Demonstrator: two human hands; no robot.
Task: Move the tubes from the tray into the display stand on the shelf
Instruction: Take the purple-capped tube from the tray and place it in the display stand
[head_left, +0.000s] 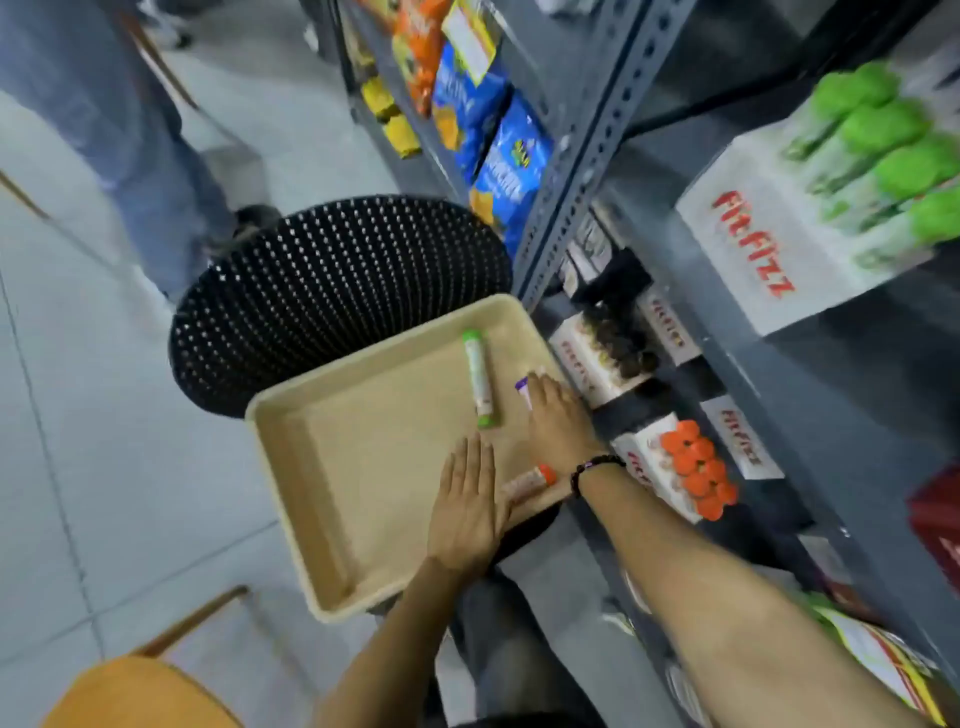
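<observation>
A beige tray (332, 467) rests on a black perforated stool (332, 291). In it lie a green-capped tube (479, 379), an orange-capped tube (527, 483) and a purple-capped tube (523, 387). My right hand (558, 421) lies over the purple-capped tube at the tray's right side, fingers closing on it. My left hand (467, 509) is flat and open over the tray's near right part, beside the orange-capped tube. White "FitFizz" display stands sit on the shelves: one with green caps (810, 208), one with orange caps (675, 467), one with dark caps (602, 358).
The grey metal shelving upright (582, 156) stands right of the stool. Snack bags (498, 135) fill the farther shelf. A person's legs (156, 156) are at the upper left. An orange chair seat (135, 696) is at the lower left on the tiled floor.
</observation>
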